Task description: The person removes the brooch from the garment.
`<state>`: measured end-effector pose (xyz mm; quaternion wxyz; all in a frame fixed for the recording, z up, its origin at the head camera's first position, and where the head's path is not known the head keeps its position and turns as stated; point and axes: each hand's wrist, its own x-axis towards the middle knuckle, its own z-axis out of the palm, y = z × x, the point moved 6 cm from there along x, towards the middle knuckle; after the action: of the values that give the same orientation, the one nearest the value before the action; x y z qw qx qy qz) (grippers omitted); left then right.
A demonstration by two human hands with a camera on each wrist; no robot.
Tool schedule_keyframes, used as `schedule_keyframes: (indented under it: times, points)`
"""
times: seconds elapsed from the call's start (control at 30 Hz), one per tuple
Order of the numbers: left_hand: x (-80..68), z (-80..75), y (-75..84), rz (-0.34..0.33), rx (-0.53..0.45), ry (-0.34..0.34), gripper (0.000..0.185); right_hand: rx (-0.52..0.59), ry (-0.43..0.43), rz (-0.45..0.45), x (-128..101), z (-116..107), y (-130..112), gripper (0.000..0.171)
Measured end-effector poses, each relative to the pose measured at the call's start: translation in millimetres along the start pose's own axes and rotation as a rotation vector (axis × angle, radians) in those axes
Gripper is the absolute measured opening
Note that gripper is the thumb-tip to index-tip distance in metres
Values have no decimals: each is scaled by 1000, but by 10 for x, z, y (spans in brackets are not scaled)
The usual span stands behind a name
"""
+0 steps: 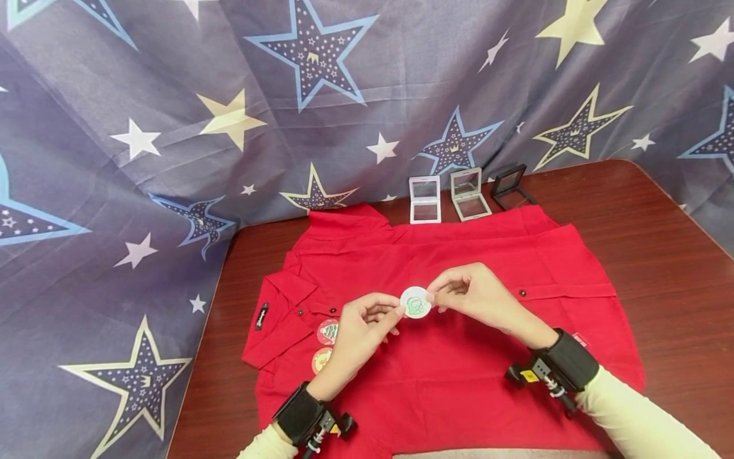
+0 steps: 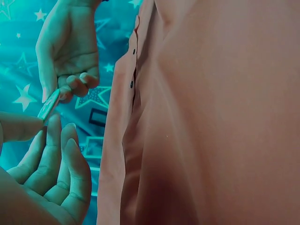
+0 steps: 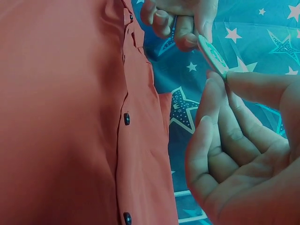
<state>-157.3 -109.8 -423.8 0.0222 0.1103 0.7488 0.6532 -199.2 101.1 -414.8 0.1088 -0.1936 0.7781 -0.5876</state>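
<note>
A round white button badge point(image 1: 415, 302) with a green cartoon figure is held face up above a red shirt point(image 1: 459, 357). My left hand point(image 1: 367, 328) pinches its left edge between thumb and finger, and my right hand point(image 1: 478, 299) pinches the right edge. Both wrist views show the badge point(image 2: 49, 106) edge-on between the fingertips of the two hands. The shirt lies spread on the table, its collar to the left. On it, partly behind my left hand, are a round badge with a tree point(image 1: 329, 332) and another round badge point(image 1: 322, 360).
Behind the shirt stand a white hinged frame point(image 1: 425, 213), a grey one point(image 1: 471, 206) and a black one point(image 1: 509, 185). The brown wooden table point(image 1: 676, 268) shows on both sides. A star-patterned cloth point(image 1: 344, 140) hangs behind it.
</note>
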Motion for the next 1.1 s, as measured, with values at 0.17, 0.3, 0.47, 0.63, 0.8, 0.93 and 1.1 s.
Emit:
schedule_keyframes:
  times: [0.17, 0.3, 0.47, 0.63, 0.8, 0.93, 1.1]
  points:
    - [6, -38, -1, 52, 41, -15, 12, 36, 2, 33, 73, -49, 60, 11]
    - [12, -84, -3, 79, 69, -20, 14, 55, 19, 68, 138, -112, 112, 15]
    - [-1, -120, -17, 77, 96, -25, 13, 58, 44, 100, 238, -190, 159, 18]
    - [-21, -149, -12, 108, 111, -21, 11, 30, 86, 94, 382, -291, 193, 17]
    - [-41, -174, -12, 141, 128, -8, 9, -52, 140, 55, 528, -397, 190, 13]
    - [-50, -176, -12, 124, 146, -17, 9, -123, 173, 32, 632, -469, 186, 14]
    - [-56, -177, -18, 117, 155, -25, 9, -155, 193, 26, 756, -550, 201, 17]
